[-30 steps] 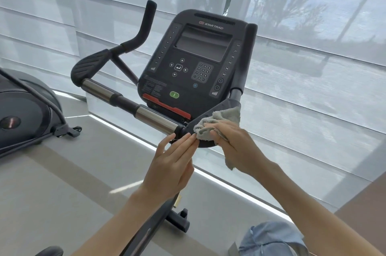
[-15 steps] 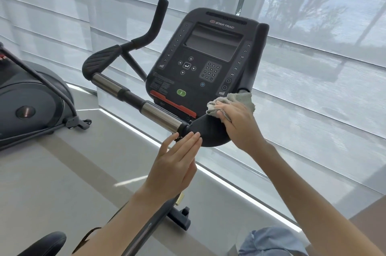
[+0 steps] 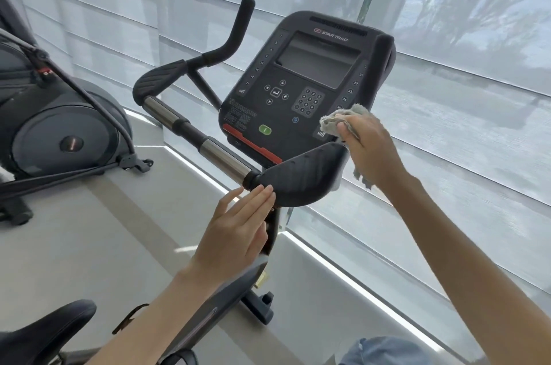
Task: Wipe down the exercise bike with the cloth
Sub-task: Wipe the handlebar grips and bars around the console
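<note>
**spin_newbie:** ok, what are the hands actually doing here?

**mopguy:** The right hand (image 3: 369, 150) has its fingers curled round a bunched-up pale grey cloth (image 3: 337, 121) and is pressing it onto the lower right corner of the console (image 3: 298, 90), right by the little bar-graph icon. A ragged tail of the cloth hangs down behind the wrist. The left hand (image 3: 235, 230) holds nothing. It's flat, fingers straight and together, with the fingertips touching the near edge of the black arm pad (image 3: 301, 177) where it joins the bar.

**spin_newbie:** so the cloth is on the console, not on the pad?

**mopguy:** Yep, on the console face, just above the pad's far end. Can't tell if the hand itself touches the pad. The console says STAR TRAC on top and has a dark screen (image 3: 319, 59), a number keypad (image 3: 308, 101), a green button (image 3: 264, 129) and a red strip (image 3: 253, 142) along the bottom edge.

**spin_newbie:** and the rest of the exercise bike (image 3: 190, 130)?

**mopguy:** A chrome grip sensor (image 3: 223, 157) runs left from that pad, then there's a black section, more chrome, and a matching pad (image 3: 161, 77) at the far end. A black horn grip (image 3: 238, 28) sticks up behind that. The saddle (image 3: 38, 332) pokes in at the bottom left.

**spin_newbie:** anything else around it?

**mopguy:** There's an elliptical machine (image 3: 59, 132) on the left on a pale floor (image 3: 74, 245), and white roller blinds (image 3: 462, 96) cover the windows behind, with blurry tree shapes showing through. There's a bit of blue fabric (image 3: 384, 351) at the bottom edge too, but I can't tell what it is.
</note>
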### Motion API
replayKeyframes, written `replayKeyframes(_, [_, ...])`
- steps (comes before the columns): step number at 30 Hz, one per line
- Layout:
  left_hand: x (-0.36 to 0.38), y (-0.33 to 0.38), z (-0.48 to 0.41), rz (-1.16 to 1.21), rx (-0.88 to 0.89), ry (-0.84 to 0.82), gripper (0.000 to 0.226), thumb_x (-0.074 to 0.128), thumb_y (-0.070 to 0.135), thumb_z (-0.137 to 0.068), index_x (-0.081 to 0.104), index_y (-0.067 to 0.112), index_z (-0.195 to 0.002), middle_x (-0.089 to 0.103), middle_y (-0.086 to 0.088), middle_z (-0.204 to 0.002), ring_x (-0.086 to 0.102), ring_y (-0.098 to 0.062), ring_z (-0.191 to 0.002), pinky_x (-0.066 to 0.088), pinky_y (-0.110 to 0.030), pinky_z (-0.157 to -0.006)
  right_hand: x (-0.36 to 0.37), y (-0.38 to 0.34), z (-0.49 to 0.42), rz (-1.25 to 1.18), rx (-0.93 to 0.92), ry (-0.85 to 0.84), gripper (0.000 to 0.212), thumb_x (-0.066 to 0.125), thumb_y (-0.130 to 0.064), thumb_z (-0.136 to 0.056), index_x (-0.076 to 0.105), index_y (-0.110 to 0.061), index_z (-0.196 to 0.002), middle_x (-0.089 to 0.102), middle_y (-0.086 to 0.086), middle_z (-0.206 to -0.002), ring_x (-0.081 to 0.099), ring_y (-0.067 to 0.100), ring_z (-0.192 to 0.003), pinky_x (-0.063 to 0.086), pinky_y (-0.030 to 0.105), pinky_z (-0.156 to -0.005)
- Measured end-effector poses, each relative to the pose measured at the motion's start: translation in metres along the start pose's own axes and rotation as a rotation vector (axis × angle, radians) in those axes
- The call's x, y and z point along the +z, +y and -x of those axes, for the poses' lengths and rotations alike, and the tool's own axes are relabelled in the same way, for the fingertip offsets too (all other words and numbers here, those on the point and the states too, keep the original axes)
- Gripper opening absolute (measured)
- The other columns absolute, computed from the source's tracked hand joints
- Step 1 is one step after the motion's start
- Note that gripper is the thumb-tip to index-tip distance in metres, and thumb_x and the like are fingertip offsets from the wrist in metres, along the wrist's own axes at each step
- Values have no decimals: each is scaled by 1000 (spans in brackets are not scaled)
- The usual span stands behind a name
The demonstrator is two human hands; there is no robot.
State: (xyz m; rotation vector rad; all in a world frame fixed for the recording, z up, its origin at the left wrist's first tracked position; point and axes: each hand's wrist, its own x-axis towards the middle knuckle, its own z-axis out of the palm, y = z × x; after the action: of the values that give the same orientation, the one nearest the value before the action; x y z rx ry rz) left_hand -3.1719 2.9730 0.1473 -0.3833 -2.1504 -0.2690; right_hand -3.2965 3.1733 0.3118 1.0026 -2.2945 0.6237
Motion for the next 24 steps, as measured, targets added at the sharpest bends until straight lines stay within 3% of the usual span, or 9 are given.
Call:
replayKeyframes(3, [-2,-1,0,0,-2,-16,45,29,29,-105,60,7,-130,58,-8,-136,55,-21,-127,37,-45,-108,32,13,9,-25,36,-119,29,42,-21,-98,68,-14,-108,63,-7,-108,49,11,-110,35,28,-99])
replayKeyframes(6, [-2,-3,-1,-1,15,-34,44,31,27,-104,60,7,-130,58,-8,-136,54,-21,-127,36,-44,-108,45,10,17,-81,64,-30,33,39,-19,-97,69,-13,-108,66,-3,-114,46,7,-114,30,20,-100])
replayKeyframes(12, [-7,-23,1,29,56,-13,39,40,22,-99,65,5,-124,62,-9,-130,57,-20,-124,36,-43,-109,61,-14,24,-25,7,-41,35,37,-21,-97,71,-17,-104,67,-5,-111,53,15,-114,36,40,-104])
replayKeyframes(19, [-15,-69,5,78,47,-8,40,46,18,-95,59,4,-129,60,-12,-133,51,-22,-127,35,-45,-110,77,-59,38,85,49,-40,39,33,-30,-97,69,-16,-106,67,-4,-114,55,16,-114,36,36,-105])
replayKeyframes(24, [-15,-92,-2,72,68,-14,40,45,19,-94,62,1,-126,59,-14,-133,50,-24,-128,31,-46,-112,98,-88,52,203,26,-2,37,39,-28,-98,67,-10,-114,65,2,-122,54,22,-121,37,44,-107])
